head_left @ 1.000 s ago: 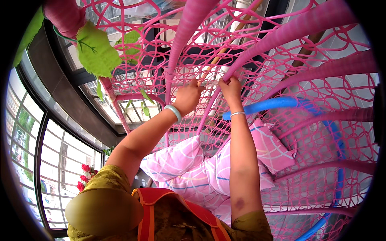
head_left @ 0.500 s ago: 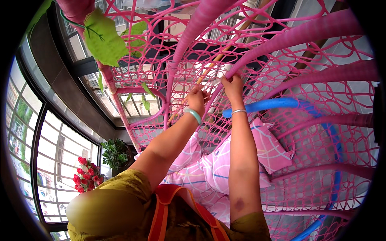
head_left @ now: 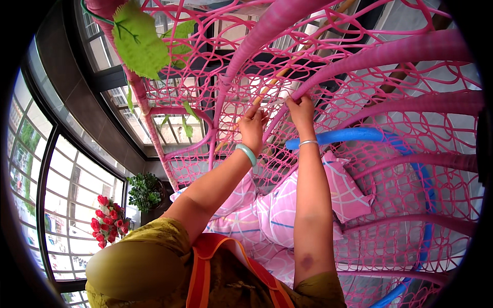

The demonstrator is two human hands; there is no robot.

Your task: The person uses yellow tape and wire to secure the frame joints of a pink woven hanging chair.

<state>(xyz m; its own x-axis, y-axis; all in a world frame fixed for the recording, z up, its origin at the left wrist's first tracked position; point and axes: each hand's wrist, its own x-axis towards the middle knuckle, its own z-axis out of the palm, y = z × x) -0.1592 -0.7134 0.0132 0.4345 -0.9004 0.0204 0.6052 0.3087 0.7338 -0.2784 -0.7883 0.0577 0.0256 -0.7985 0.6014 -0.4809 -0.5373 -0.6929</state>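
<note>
I see an olive patterned top (head_left: pixel 316 290) with short sleeves under red straps (head_left: pixel 199 280) edged orange. A pale green bangle (head_left: pixel 247 154) circles the left wrist (head_left: pixel 252 143), a slim silvery one (head_left: pixel 308 142) the right.

Pink netting (head_left: pixel 328 69) and bar (head_left: pixel 390 50); pink cushion (head_left: pixel 280 205) with crossing lines, white and perhaps blue; blue tube (head_left: pixel 349 135); red flowers (head_left: pixel 109 222).

The right hand (head_left: pixel 303 112) pinches a pink wrapped bar (head_left: pixel 359 59); the left hand (head_left: pixel 251 130), fingers curled, is just beside it at the pink net (head_left: pixel 382 191). Pink patterned pillows (head_left: pixel 349 191) lie beneath, near a blue tube (head_left: pixel 354 135).
</note>
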